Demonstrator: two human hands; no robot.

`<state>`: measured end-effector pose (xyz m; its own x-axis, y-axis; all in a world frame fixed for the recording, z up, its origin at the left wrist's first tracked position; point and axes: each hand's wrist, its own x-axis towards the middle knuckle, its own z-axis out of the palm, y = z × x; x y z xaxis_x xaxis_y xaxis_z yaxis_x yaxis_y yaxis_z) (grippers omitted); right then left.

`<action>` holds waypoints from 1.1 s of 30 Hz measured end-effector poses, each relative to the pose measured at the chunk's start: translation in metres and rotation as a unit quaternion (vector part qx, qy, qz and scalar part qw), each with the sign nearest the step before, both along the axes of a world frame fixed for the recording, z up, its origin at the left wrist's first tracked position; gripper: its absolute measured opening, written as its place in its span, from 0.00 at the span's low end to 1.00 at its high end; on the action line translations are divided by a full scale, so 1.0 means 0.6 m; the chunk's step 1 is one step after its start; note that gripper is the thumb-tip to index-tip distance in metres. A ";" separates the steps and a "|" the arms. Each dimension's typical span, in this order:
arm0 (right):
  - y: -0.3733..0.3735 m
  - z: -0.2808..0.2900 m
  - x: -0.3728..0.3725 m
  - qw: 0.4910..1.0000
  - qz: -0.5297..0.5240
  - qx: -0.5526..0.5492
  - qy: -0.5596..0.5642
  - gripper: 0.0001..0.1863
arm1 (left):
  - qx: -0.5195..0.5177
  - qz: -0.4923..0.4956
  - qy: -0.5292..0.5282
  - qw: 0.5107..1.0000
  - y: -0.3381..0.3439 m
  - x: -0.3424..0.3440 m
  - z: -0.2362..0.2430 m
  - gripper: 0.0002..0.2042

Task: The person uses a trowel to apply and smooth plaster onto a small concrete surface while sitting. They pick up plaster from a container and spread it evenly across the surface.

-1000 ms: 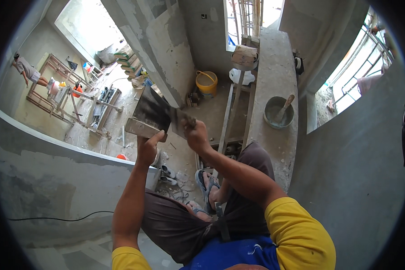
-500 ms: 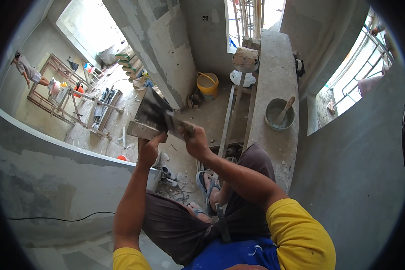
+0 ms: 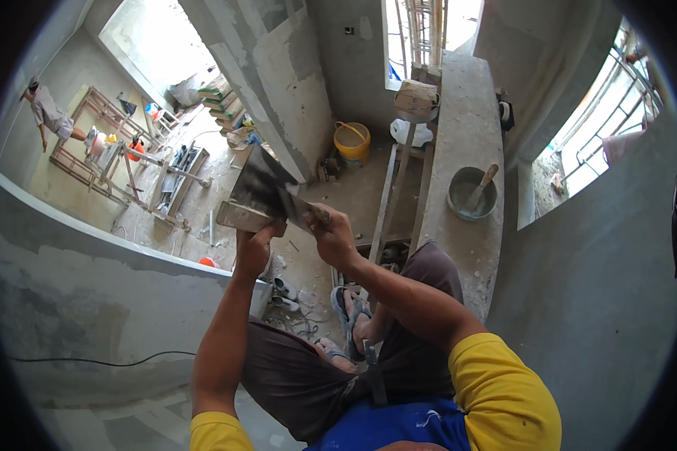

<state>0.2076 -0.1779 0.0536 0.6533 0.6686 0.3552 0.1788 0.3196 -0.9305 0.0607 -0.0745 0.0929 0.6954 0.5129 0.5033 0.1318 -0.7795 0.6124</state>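
Observation:
My left hand (image 3: 254,248) grips a square tool (image 3: 257,188) from below, with a black, smeared face and a pale front lip. My right hand (image 3: 332,239) holds a wide-bladed scraper (image 3: 297,208) by its handle, its blade laid against the right side of the square tool's dark face. Both tools are raised in front of me, above my bent legs and my sandalled foot (image 3: 351,316). To the right, a round bucket (image 3: 472,193) with a grey mixture and a handled tool in it stands on a long dusty plank (image 3: 459,105).
A yellow bucket (image 3: 351,150) stands in the corner. A low wall (image 3: 105,301) with a black cable bounds my left. Beyond it a co-worker (image 3: 49,113) stands among scaffold frames (image 3: 90,128). A window opening (image 3: 579,135) is at the right, with rubble and shoes (image 3: 286,293) below.
The surroundings and both hands have shifted slightly right in the view. The square tool and the scraper stay pressed together, with only small movement between them.

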 end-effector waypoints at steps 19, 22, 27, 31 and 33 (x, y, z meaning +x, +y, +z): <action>0.013 -0.040 0.024 0.991 0.039 -0.063 0.114 0.07 | -0.159 0.037 0.007 0.987 0.003 0.001 -0.018 0.08; 0.006 -0.022 0.010 0.990 0.038 -0.049 0.124 0.07 | -0.125 0.030 -0.044 0.991 0.000 0.004 -0.017 0.08; 0.009 -0.020 0.014 0.982 0.044 -0.049 0.175 0.08 | -0.242 0.031 -0.040 0.969 -0.007 0.010 0.006 0.08; 0.013 -0.027 -0.002 0.997 0.014 -0.056 0.043 0.09 | -0.303 0.024 -0.046 0.951 0.003 -0.004 -0.006 0.08; 0.013 -0.039 0.005 0.997 0.008 -0.023 0.072 0.11 | -0.317 0.021 -0.022 0.948 0.005 0.001 -0.008 0.09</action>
